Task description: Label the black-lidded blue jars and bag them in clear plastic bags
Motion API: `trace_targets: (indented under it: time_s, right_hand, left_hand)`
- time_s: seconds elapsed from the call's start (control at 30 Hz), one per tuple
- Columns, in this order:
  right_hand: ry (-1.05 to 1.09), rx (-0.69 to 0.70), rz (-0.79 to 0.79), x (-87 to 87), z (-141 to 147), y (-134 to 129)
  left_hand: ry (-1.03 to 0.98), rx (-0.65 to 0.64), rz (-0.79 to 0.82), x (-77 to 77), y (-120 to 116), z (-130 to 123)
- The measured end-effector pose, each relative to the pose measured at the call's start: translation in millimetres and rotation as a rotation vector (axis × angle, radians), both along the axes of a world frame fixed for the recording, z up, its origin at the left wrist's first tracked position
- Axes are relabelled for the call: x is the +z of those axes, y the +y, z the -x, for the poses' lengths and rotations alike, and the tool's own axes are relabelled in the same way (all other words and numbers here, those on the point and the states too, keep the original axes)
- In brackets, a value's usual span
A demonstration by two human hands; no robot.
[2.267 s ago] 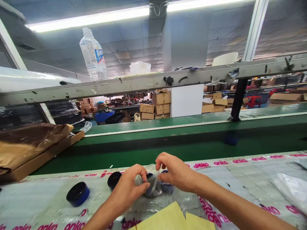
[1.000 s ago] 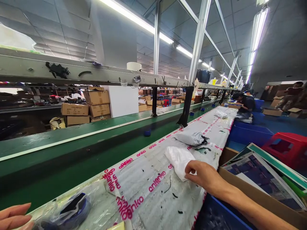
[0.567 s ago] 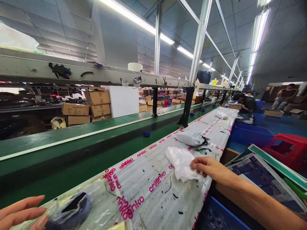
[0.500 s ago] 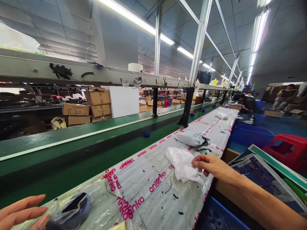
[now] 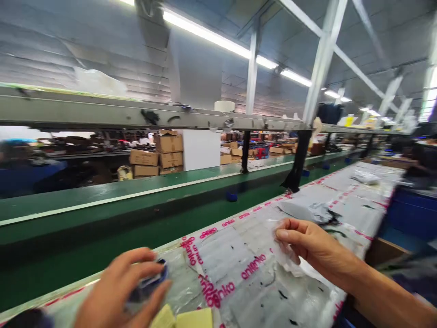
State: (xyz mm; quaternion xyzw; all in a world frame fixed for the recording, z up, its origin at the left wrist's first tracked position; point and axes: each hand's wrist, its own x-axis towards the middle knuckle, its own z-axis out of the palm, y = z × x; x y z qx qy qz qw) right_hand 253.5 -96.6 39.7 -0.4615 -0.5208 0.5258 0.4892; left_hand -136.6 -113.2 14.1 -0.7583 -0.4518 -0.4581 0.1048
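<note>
At the near edge of a long packing table covered in plastic sheeting printed with pink "anko" lettering, the person's two bare hands work well apart. The left hand is curled almost closed around a round blue container, its fingers over the top and its thumb along the lower side, so that much of the container is hidden; clear plastic seems to wrap it, though the blur makes that hard to be sure of. The right hand pinches a thin clear plastic bag between thumb and fingertips, nearly closed on the film, with the bag hanging down onto the sheeting. Two yellow paper pieces lie at the bottom edge of the view, just below the left hand. Farther along the table, a grey mailer bag lies beyond the right hand, and a white bag lies well beyond that. A green conveyor belt runs alongside the table, with a small blue cap on it. Beyond the belt stand stacked cardboard boxes, and a blue bin sits to the right of the table.
</note>
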Motion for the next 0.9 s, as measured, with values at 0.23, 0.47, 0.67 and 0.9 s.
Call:
trace_targets:
  time_s: [0.23,0.47,0.67,0.9]
  right_hand:
    - [-0.021,0.524,0.061,-14.4,146.2,5.7]
    - [-0.113,0.865,0.083,-8.7,230.8,10.5]
    - [-0.283,0.707,-0.207,-8.4,287.1,22.4]
    - [-0.746,0.438,-0.962,-1.2,356.6,36.8]
  left_hand:
    - [-0.615,-0.266,0.669,15.0,-34.3,-59.0]
    - [-1.048,-0.317,0.74,7.8,-58.7,-2.4]
    - [-0.952,-0.051,0.588,-2.9,-65.2,64.4]
    - [0.113,0.788,0.196,9.9,-70.2,147.9]
